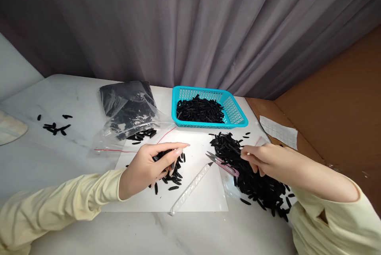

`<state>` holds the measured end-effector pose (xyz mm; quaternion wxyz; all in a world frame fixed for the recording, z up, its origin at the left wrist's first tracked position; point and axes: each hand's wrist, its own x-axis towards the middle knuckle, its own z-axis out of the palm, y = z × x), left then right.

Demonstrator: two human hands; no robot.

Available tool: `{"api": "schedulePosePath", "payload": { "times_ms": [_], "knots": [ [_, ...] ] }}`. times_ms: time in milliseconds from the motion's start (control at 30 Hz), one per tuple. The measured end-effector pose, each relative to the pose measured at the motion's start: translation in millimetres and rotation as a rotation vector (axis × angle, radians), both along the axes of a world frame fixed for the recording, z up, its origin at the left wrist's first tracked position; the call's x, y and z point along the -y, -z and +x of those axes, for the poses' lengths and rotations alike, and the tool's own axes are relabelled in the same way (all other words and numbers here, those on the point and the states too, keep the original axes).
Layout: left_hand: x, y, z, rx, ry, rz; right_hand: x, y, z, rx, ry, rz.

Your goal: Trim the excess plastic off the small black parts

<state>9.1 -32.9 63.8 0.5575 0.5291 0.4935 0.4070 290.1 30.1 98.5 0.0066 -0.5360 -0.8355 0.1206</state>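
Grey curtain point(190, 29) behind a marbled table point(89, 231), with a white paper point(210, 193) laid on top, likely as a pale ground for dark pieces point(176, 175). Over those on the paper, left hand point(144, 167) with thumb and forefinger close together and the rest curled, perhaps pinching one piece, impossible to be sure. Right of the paper, right hand point(263, 158) with fingertips bunched above a heap point(262, 187), any hold hidden. Slanting across the paper, a wrapped tool point(190, 188); over its right edge, pink scissors point(228, 167), presumably both for easy reach. Behind the paper, a blue basket point(236, 111) of more pieces, mesh-walled, probably to keep them together. Back left of the paper, a clear bag point(127, 104), mouth toward the paper, perhaps for ready access. Farther left, stray pieces point(54, 129).
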Motion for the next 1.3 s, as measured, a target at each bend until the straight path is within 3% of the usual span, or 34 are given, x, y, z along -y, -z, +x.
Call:
{"api": "schedulePosePath", "payload": {
  "times_ms": [100,133,233,400,533,733,1033,1200,1300],
  "knots": [
    [-1,2.3,0,0.016,0.002,-0.051,6,0.1,-14,0.172,0.045,0.087],
    [-1,3.4,-1,0.022,0.004,-0.054,11,-1.5,-27,0.123,0.022,0.086],
    [-1,7.0,-2,0.026,0.019,-0.06,31,-1.6,-73,-0.219,-0.143,-0.112],
    [0,11.3,-1,-0.021,0.041,-0.03,57,24.2,-116,-0.575,-0.203,-0.193],
    [2,9.7,1,-0.04,0.029,0.033,59,36.2,-118,-0.63,-0.215,-0.18],
    [1,6.2,-2,-0.046,0.064,0.124,52,24.6,-112,-0.662,-0.202,-0.204],
    [0,6.3,-2,-0.059,0.12,0.246,46,28.5,-116,-1.163,0.043,-0.781],
    [-5,0.2,-1,-0.033,0.033,0.18,35,25.7,-110,-1.289,0.121,-0.789],
    [-6,-1.6,-1,-0.056,0.034,0.167,31,26.4,-107,-1.398,0.24,-0.84]
  ]
}}
